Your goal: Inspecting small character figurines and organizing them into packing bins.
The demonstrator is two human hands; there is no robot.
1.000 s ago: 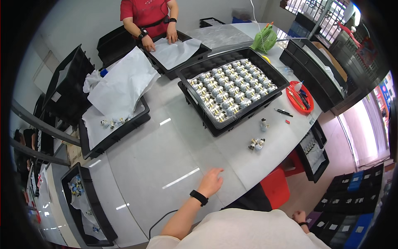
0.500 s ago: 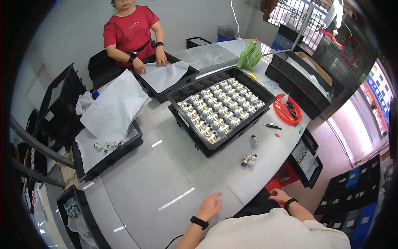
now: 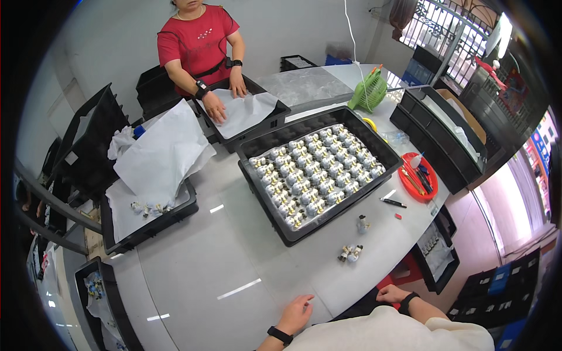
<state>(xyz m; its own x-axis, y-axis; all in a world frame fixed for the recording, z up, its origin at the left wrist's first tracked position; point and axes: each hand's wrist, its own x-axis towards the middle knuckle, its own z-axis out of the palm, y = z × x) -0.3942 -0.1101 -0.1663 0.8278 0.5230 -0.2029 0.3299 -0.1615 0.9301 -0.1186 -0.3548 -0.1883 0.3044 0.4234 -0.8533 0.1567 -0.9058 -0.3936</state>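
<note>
My left hand rests at the table's near edge, fingers loosely bent and apart, with nothing in it. To its right, my right hand lies low by the edge over dark cloth, loosely curled and seemingly empty. Ahead of both hands, a small pair of white and grey figurines lies on the tabletop. A single figurine is a little farther off. Beyond them stands a black tray, stacked on another, holding several rows of similar white figurines with gold parts.
A red dish of tools, a black pen and a green fan are on the right. At left, a black tray holds white sheets and a few figurines. Across the table, a co-worker presses a white sheet into another tray.
The view has shifted, so the table's things sit lower in the picture. My left hand's fingers are more bent. The co-worker's hands have moved over the sheet.
</note>
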